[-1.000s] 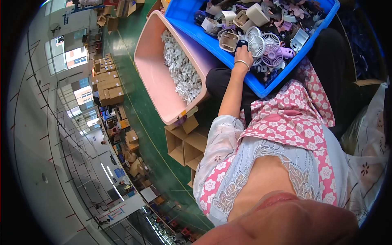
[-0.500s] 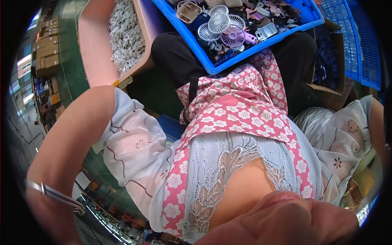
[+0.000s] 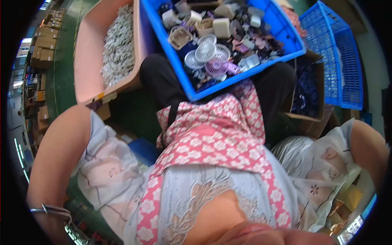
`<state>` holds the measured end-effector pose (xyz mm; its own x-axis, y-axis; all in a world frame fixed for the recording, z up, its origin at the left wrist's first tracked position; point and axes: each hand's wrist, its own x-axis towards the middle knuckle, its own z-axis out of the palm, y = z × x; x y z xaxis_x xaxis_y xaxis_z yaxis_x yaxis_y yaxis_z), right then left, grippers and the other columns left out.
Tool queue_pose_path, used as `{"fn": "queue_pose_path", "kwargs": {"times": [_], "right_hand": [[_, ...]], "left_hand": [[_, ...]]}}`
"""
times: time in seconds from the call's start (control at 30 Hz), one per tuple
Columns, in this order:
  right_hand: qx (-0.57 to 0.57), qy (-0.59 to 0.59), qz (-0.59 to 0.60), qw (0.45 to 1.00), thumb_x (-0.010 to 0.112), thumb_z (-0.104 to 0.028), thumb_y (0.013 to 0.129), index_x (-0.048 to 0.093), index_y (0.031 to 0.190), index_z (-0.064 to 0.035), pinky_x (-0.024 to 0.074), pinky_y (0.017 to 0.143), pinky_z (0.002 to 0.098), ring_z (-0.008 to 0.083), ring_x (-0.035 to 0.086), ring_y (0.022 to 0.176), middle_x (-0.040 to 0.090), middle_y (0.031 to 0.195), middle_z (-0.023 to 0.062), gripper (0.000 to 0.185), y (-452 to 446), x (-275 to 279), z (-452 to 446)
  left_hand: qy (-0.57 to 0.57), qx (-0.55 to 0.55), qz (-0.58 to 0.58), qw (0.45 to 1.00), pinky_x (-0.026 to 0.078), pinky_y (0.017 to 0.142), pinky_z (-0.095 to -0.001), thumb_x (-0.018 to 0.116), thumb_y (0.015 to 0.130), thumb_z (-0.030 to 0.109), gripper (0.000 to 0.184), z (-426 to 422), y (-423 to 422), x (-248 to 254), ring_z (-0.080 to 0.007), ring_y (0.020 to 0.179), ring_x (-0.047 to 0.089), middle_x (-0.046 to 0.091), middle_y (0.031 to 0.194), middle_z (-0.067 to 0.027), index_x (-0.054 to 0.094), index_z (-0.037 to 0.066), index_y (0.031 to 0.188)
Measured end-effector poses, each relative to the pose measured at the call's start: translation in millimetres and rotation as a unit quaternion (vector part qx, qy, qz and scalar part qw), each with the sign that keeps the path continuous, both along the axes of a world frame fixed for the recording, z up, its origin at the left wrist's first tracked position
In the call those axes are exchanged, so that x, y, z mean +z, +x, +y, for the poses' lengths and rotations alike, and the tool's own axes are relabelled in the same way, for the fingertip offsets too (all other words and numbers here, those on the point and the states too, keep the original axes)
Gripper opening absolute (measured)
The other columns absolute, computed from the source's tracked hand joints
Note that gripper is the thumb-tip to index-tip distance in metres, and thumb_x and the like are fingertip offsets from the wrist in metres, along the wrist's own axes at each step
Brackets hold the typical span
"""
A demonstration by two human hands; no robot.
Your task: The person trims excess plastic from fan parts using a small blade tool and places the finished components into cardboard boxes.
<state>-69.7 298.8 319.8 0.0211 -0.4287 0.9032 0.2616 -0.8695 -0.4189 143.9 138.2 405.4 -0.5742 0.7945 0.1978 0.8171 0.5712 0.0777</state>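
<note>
Neither of my hands shows in the head view. My bare left arm, with a silver bracelet [image 3: 51, 211] at the wrist, runs down out of the frame at the lower left. At the right edge my right arm is cut off below the sleeve. In front of me, a blue crate [image 3: 192, 94] rests against my knees. It holds a heap of mixed plastic parts, among them clear round fan grilles [image 3: 205, 52], a purple fan part [image 3: 216, 66] and a white block-shaped part [image 3: 221, 27].
Left of the crate stands a pink tub [image 3: 87, 67] with many small white parts [image 3: 119, 53]. On the right are a cardboard box [image 3: 304, 116] of dark blue parts and a blue slatted basket [image 3: 332, 53]. Stacked cartons [image 3: 43, 43] stand at the far left on the green floor.
The view has tipped, so the crate, tub and my lap sit lower in the frame, and more of the crate's contents shows. Both hands stay out of sight.
</note>
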Motion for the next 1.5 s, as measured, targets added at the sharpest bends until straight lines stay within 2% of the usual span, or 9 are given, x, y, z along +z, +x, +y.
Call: {"fn": "queue_pose_path", "kwargs": {"times": [0.2,0.77,1.13,1.23,1.33,1.37,1.4,1.43,1.5], "right_hand": [[0.04,-0.078,0.041,0.995,0.052,-0.004,0.078,0.056,0.103,-0.0036,0.0472,0.046,0.0245,0.0182,0.055,0.079,0.054,0.094,0.0085,0.025,-25,19,-4],[0.058,-0.058,0.009,0.997,0.053,0.0,0.075,0.058,0.099,-0.002,0.0475,0.044,0.025,0.0194,0.057,0.076,0.056,0.089,0.0105,0.025,-15,35,-15],[0.084,-0.091,0.013,0.992,0.053,0.003,0.073,0.059,0.097,-0.0009,0.0477,0.043,0.0253,0.0202,0.059,0.075,0.058,0.086,0.0117,0.025,-10,49,-11],[0.114,-0.14,0.032,0.983,0.054,0.004,0.073,0.06,0.096,-0.0007,0.0478,0.042,0.0254,0.0204,0.059,0.074,0.058,0.085,0.0121,0.025,-9,61,0],[0.116,-0.158,0.033,0.98,0.054,0.005,0.072,0.06,0.095,-0.0004,0.0479,0.042,0.0255,0.0206,0.059,0.074,0.058,0.084,0.0124,0.025,-10,68,9],[0.111,-0.161,0.031,0.98,0.054,0.005,0.072,0.06,0.095,-0.0003,0.0479,0.042,0.0255,0.0207,0.06,0.073,0.059,0.084,0.0126,0.025,-11,69,10],[0.107,-0.159,0.026,0.981,0.054,0.005,0.072,0.06,0.095,-0.0002,0.0479,0.042,0.0255,0.0208,0.06,0.073,0.059,0.083,0.0127,0.025,-11,69,11],[0.106,-0.158,0.025,0.982,0.054,0.005,0.071,0.06,0.095,-0.0001,0.0479,0.041,0.0256,0.0209,0.06,0.073,0.059,0.083,0.0128,0.025,-11,69,9],[0.116,-0.161,0.016,0.98,0.054,0.006,0.071,0.061,0.094,0.0001,0.048,0.041,0.0256,0.021,0.06,0.073,0.059,0.082,0.013,0.025,-8,69,5]], "left_hand": [[-0.038,-0.022,0.018,0.999,0.039,0.091,-0.0304,0.048,0.09,0.015,0.029,4,-3,-19,-0.0194,0.104,0.053,0.055,0.114,-0.013,0.043,0.002,0.116],[-0.013,0.012,-0.004,1.0,0.041,0.09,-0.0287,0.047,0.09,0.013,0.025,-11,-6,-21,-0.0187,0.102,0.054,0.056,0.112,-0.0133,0.049,0.0,0.111],[-0.021,0.071,0.093,0.993,0.042,0.089,-0.0276,0.046,0.09,0.011,0.023,-25,7,-33,-0.0182,0.101,0.055,0.056,0.111,-0.0135,0.053,-0.001,0.108],[0.032,0.281,0.281,0.917,0.042,0.089,-0.0273,0.046,0.09,0.011,0.023,-57,18,-44,-0.0181,0.101,0.055,0.056,0.111,-0.0136,0.055,-0.002,0.107],[0.193,0.541,0.376,0.727,0.042,0.088,-0.027,0.046,0.09,0.01,0.023,-92,2,-85,-0.0179,0.101,0.055,0.056,0.111,-0.0137,0.056,-0.002,0.107],[0.25,0.58,0.34,0.697,0.042,0.088,-0.0269,0.046,0.09,0.01,0.023,-95,-18,-105,-0.0179,0.101,0.055,0.056,0.111,-0.0137,0.056,-0.002,0.106],[0.503,0.465,0.24,0.688,0.039,0.093,-0.0301,0.05,0.089,0.011,0.026,-61,-61,-102,-0.018,0.108,0.051,0.055,0.114,-0.0106,0.053,0.0,0.112],[0.431,0.588,0.129,0.672,0.037,0.096,-0.031,0.057,0.085,0.012,0.033,-70,-64,-141,-0.0185,0.113,0.048,0.054,0.115,-0.009,0.05,0.002,0.116],[0.356,0.63,0.021,0.69,0.04,0.091,-0.0327,0.063,0.079,0.014,0.036,-94,-66,-224,-0.0255,0.104,0.054,0.058,0.109,-0.0141,0.053,0.003,0.112]]}}
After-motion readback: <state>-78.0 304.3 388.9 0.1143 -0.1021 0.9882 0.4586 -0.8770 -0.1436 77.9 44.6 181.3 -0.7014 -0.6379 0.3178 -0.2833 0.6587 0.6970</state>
